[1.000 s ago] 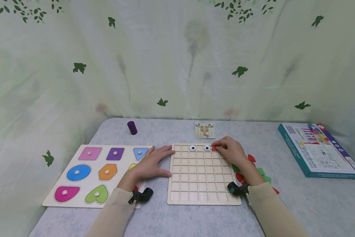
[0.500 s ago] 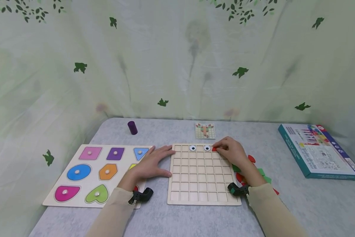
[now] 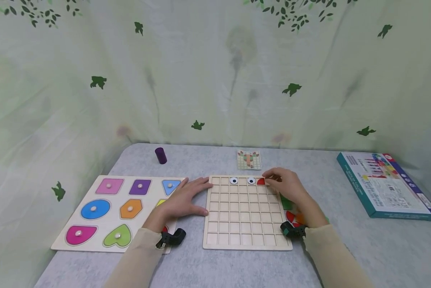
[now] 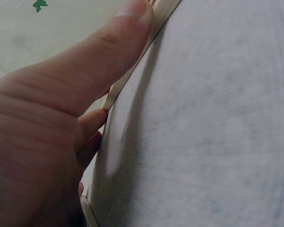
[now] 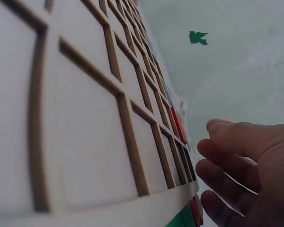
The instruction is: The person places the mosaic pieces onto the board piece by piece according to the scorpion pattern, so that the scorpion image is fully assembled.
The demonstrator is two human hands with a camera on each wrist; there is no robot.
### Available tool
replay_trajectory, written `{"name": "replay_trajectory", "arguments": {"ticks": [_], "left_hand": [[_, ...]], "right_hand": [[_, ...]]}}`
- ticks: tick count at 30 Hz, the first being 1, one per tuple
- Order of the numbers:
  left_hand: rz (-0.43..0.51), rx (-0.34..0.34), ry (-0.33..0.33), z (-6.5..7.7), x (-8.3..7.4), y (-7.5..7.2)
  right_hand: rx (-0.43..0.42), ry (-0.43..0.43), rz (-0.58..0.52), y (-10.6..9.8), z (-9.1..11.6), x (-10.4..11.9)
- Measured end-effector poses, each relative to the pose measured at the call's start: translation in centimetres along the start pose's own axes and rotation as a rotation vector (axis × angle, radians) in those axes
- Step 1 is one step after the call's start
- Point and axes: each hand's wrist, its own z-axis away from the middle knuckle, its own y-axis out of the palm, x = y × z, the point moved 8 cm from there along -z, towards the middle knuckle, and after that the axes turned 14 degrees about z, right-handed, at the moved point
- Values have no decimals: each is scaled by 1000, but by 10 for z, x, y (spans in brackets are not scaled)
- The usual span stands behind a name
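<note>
A wooden grid board [image 3: 248, 245] lies flat in the middle of the table. Its top row holds two round eye pieces [image 3: 234, 181] and, to their right, a red curved-edge piece [image 3: 260, 181]. My left hand [image 3: 184, 202] rests at the board's left side, fingers extended, thumb and fingertips touching the edge. Just right of the red piece is my right hand [image 3: 287, 186], its fingers loosely bent. The right wrist view shows that hand [image 5: 246, 170] holding nothing, apart from the red piece [image 5: 179, 125] in its cell.
Green pieces [image 3: 286, 203] and red pieces [image 3: 290, 216] lie right of the board, partly under my right arm. A patterned card [image 3: 249, 160] is behind it. Leftward lies a knobbed shape puzzle [image 3: 93, 240]. A purple cylinder [image 3: 160, 155] and a teal-sided box [image 3: 388, 188] stand farther off.
My right hand has let go of the red piece and drawn back slightly to the right. The piece stays in the top row. My left hand has kept its place.
</note>
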Motion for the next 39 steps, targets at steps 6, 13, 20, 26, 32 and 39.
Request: {"name": "replay_trajectory", "arguments": {"ticks": [6,13,20,26,32,39], "left_hand": [[3,-4,16,0,-1,0],[9,0,17,1,-3,0],[24,-2,13,2,-4,-1],[23,-2,21,2,-4,-1],[18,-2,21,2,-4,-1],[6,-5,19,2,-3,-1]], "right_hand": [[-46,61,-21,-10,2,-15],[-49,190,3,-16,6,-36],[-10,241,15,-14,8,-49],[21,242,31,-12,8,-57],[71,216,34,-8,9,-60],[83,163,54,-8,10,-61]]}}
